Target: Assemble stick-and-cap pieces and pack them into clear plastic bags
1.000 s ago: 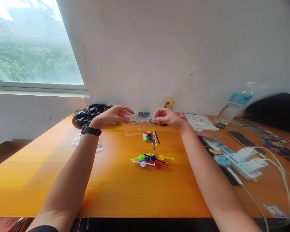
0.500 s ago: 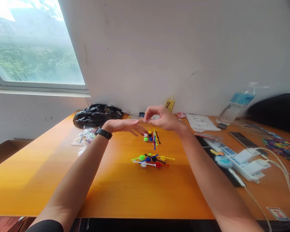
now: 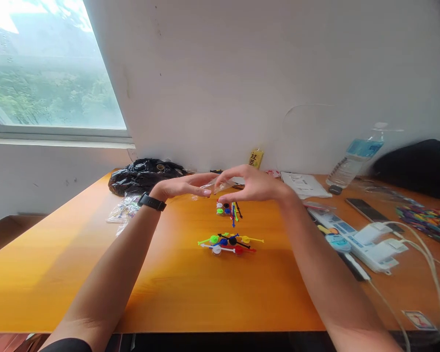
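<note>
My left hand [image 3: 185,186], with a black watch on the wrist, is raised above the table, its fingers over its thumb on a clear plastic bag [image 3: 225,185]. Facing it, my right hand [image 3: 254,185] has its fingers bent against the same film, the thumb lower and apart. Beneath the hands lies a cluster of small round pieces [image 3: 220,211] in several colours, beside a bunch of loose plastic arrows [image 3: 234,215]. Closer to me sits a group of arrow spinners [image 3: 223,242] in green, blue, black, yellow, white and red.
A black plastic bag [image 3: 143,176] and clear packets [image 3: 124,211] lie at the back left. To the right are a power strip [image 3: 366,247] with chargers and cables, a phone [image 3: 370,212], a tilted water bottle [image 3: 355,159] and papers [image 3: 304,185].
My right thumb and fingers have gone from a pinch to a wider spread. More of the clear bag shows between the hands. The spinners have stayed in place.
</note>
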Available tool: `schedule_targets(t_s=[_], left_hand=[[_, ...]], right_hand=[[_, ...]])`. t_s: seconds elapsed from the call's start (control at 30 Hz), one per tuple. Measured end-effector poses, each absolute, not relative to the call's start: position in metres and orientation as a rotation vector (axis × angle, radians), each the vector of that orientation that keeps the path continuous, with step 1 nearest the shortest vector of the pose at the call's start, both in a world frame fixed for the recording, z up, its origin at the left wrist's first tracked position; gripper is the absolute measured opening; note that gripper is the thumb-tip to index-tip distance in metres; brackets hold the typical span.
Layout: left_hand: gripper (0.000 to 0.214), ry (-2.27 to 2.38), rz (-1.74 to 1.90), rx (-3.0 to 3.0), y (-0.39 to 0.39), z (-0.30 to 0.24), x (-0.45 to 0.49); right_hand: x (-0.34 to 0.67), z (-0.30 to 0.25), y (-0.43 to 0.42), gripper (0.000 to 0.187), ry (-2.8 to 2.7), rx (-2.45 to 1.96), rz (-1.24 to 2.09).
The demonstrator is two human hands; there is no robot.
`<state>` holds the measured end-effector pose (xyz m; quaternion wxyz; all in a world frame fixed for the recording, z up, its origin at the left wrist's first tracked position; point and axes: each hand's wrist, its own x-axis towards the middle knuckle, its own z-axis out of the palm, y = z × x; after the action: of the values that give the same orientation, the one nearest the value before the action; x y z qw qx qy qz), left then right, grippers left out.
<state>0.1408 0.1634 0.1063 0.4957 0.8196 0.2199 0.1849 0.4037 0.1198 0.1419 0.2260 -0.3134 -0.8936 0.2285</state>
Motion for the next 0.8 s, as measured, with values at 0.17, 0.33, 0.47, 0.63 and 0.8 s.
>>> schedule_targets(t_s=[0.17, 0.33, 0.47, 0.63, 0.8], left_hand=[[0.059, 0.475, 0.392, 2.117, 0.152, 0.114, 0.160], [0.056, 0.417, 0.346, 2.126, 0.149, 0.114, 0.166], [0.053, 0.421, 0.304, 2.098, 0.147, 0.115, 0.165], [0.049, 0.472, 0.332, 2.136, 0.145, 0.115, 0.167], [0.051, 0.428, 0.347, 2.143, 0.142, 0.117, 0.171]], right_hand=[[0.397, 0.139, 0.118, 0.045, -2.624, -0.848, 0.745], [0.398, 0.137, 0.118, 0.058, -2.782, -0.897, 0.827], [0.401, 0.134, 0.120, 0.056, -2.779, -0.901, 0.873], [0.396, 0.131, 0.121, 0.058, -2.754, -0.884, 0.885], [0.392, 0.130, 0.120, 0.054, -2.804, -0.933, 0.870]])
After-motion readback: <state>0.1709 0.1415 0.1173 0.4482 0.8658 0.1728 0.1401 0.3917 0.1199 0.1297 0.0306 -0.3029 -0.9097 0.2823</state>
